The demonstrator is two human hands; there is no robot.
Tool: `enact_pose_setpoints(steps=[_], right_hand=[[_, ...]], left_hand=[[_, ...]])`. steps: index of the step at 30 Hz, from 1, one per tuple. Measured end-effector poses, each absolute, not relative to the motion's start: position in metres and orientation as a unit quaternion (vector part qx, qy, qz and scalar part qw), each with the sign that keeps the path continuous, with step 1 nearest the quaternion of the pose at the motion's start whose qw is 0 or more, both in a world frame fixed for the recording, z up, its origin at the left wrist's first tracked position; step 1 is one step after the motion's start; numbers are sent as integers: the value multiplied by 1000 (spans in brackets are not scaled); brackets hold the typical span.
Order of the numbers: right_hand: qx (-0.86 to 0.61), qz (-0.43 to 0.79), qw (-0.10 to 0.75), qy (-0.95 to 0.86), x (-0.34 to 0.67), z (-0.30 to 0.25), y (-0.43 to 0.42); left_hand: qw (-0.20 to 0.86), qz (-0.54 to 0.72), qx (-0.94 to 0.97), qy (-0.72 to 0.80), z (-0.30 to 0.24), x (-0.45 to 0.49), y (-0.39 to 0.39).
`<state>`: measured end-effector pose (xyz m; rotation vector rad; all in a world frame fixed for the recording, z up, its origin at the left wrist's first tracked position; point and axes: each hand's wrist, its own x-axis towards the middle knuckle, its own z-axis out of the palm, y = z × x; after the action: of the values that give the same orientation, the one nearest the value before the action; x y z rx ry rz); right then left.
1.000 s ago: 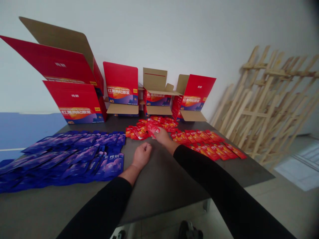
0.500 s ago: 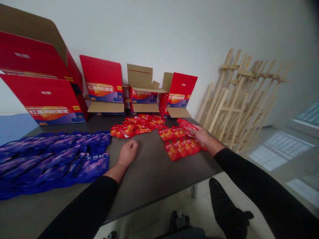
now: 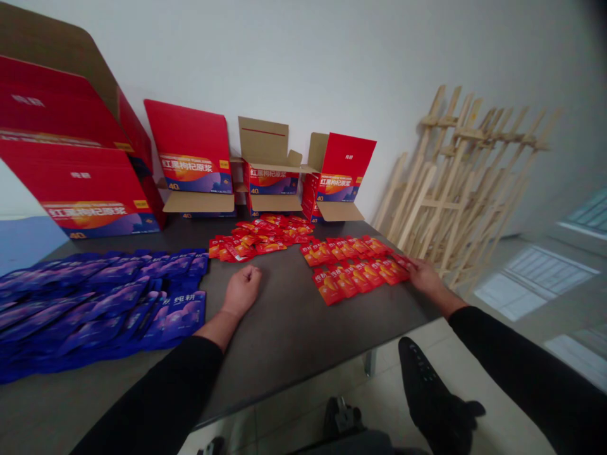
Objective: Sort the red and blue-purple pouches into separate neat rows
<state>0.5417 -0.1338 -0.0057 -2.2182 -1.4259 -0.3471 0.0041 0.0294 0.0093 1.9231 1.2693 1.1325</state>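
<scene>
Right hand [image 3: 425, 277] has moved rightward, fingers clamped on a red sachet [image 3: 401, 266] (left hand [image 3: 243, 291] fisted).

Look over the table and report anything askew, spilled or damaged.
I see no spill or damage. Only the red heap looks untidy: its sachets lie jumbled at various angles in front of the boxes, unlike the neatly overlapping red rows by the right hand.
</scene>
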Motion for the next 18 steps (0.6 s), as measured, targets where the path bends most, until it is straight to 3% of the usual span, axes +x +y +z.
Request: enact_pose_setpoints(steps=[6,18], right_hand=[[-803,-188,132,-549,553,-26,-141],[-819,-150,146,-534,550,-27,-138]], left_hand=[[278,420,722,474,9,3,28],[285,424,716,476,9,4,28]])
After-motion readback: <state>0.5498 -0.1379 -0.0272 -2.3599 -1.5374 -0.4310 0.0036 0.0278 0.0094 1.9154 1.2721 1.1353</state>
